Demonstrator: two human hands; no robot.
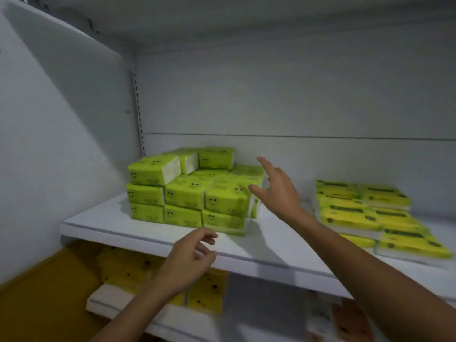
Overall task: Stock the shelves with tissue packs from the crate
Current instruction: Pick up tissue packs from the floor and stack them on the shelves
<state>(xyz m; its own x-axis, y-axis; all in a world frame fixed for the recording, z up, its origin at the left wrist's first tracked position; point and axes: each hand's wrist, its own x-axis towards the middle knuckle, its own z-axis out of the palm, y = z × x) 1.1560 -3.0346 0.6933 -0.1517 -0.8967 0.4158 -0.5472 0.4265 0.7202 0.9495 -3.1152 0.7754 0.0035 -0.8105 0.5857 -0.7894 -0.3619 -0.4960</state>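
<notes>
Reaching toward the green tissue packs (187, 191), the right hand (276, 191) hangs at the right end of the stack with its fingers spread and the forefinger pointing up toward the back wall (296, 95). Its grip is open and holds nothing. The thumb overlaps the face of a middle-row pack, but whether it touches cannot be told through the blur.

The left hand (190, 260) sits lower, in front of the front edge of the white shelf (148, 233). Its fingers are loosely curled, so this grip is also slack and empty.

The green packs stand at the left part of the shelf, close to the back wall, in three layers. The bottom two rows run several packs wide, and a few more sit on top toward the left and rear. Each wrapper carries a small cartoon face.

Well apart from them, on the right of the same shelf, lie flat yellow packs (370, 213) in low piles.

A slotted metal upright (138, 112) runs down the back corner beside the grey side panel (61, 119).

On the lower shelf (111, 304), in dim light, lie darker yellow packs (128, 267). Blurred reddish packs (350, 322) show at the lower right.
</notes>
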